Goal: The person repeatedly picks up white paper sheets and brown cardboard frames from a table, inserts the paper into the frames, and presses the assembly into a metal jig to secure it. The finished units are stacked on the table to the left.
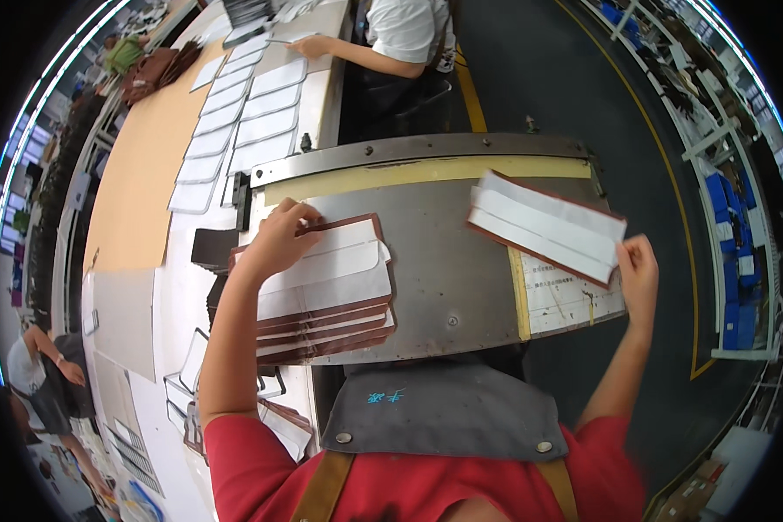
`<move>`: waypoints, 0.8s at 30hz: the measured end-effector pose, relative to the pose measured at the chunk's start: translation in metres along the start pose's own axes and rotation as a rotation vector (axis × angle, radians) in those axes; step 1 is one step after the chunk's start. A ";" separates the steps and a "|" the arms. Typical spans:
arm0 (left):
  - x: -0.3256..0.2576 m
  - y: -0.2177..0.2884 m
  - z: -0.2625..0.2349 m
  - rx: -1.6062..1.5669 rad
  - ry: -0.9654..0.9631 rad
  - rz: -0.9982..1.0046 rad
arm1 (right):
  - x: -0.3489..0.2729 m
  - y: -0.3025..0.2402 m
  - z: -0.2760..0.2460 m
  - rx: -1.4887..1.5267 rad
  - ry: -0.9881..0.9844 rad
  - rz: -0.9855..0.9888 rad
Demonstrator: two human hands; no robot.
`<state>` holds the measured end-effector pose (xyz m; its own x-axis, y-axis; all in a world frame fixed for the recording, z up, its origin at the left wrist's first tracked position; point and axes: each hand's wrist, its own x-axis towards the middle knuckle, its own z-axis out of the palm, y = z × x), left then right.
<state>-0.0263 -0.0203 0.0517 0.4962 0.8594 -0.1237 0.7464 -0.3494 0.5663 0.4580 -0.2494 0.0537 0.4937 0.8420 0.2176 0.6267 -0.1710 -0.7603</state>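
Note:
My right hand (639,270) pinches one end of a long brown leather panel with a white lining (548,226). It is held tilted over the right side of a metal plate (444,252). A stack of similar brown-and-white panels (322,287) lies fanned out on the plate's left side. At the far edge of this stack is my left hand (283,239), its fingers curled and closed on the top panel's edge. Part of that grip is hidden behind the hand itself.
A metal bar (426,150) runs along the plate's far side. Dark stacked pieces (213,250) stand left of the stack. Rows of white panels (270,103) cover the bench beyond. A co-worker (409,35) sits at the far side. Shelves with blue bins (735,252) stand right.

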 end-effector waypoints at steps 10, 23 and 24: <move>0.001 -0.005 0.017 -0.178 0.059 0.077 | -0.001 -0.120 0.160 0.307 -0.586 -0.132; -0.004 -0.010 0.024 -0.173 0.874 0.301 | -0.013 -0.174 0.212 0.650 -0.520 -0.235; -0.005 -0.012 0.022 -0.174 0.919 0.285 | -0.005 -0.170 0.205 0.653 -0.486 -0.238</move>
<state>-0.0282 -0.0290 0.0280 0.0540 0.7333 0.6777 0.5401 -0.5923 0.5979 0.2255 -0.1198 0.0570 -0.0154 0.9699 0.2431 0.1335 0.2429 -0.9608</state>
